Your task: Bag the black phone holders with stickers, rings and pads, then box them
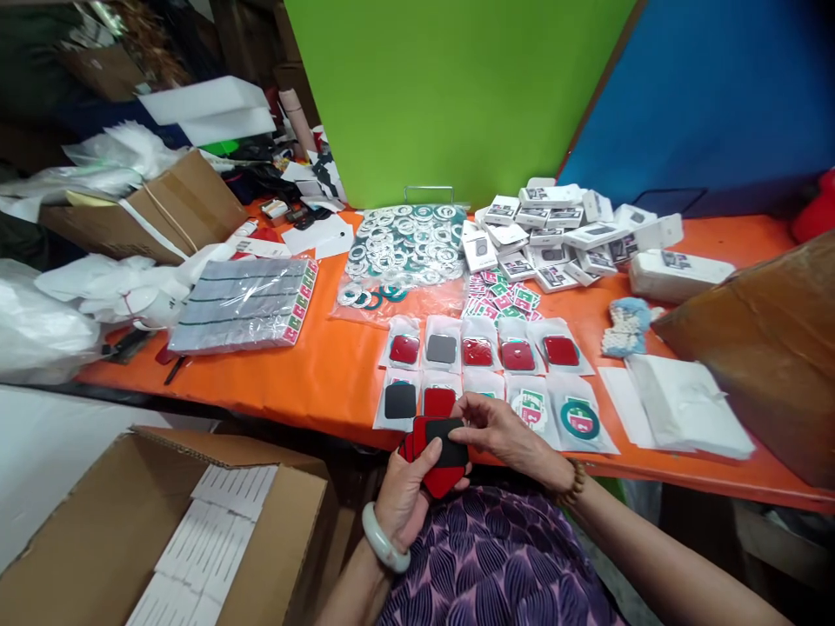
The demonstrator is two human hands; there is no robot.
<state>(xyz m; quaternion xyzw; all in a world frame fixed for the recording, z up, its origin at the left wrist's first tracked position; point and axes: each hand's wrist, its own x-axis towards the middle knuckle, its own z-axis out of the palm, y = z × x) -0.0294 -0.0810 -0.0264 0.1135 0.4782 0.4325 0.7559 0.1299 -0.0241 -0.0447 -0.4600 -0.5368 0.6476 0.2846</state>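
Observation:
My left hand [401,496] is closed round a small stack of red and black square pads [438,452], held just below the front edge of the orange table [326,374]. My right hand [505,430] pinches the top black pad of that stack from the right. Just beyond the hands lie two rows of clear pouches [483,374], several with a red or dark pad inside, two with a round green and white sticker.
Farther back sit a bag of metal rings [404,252], small printed cards [502,300], a pile of white boxes [561,230], a wrapped grey pack [244,304] and white sheets [684,404]. An open cardboard box [163,530] with white packs stands at lower left.

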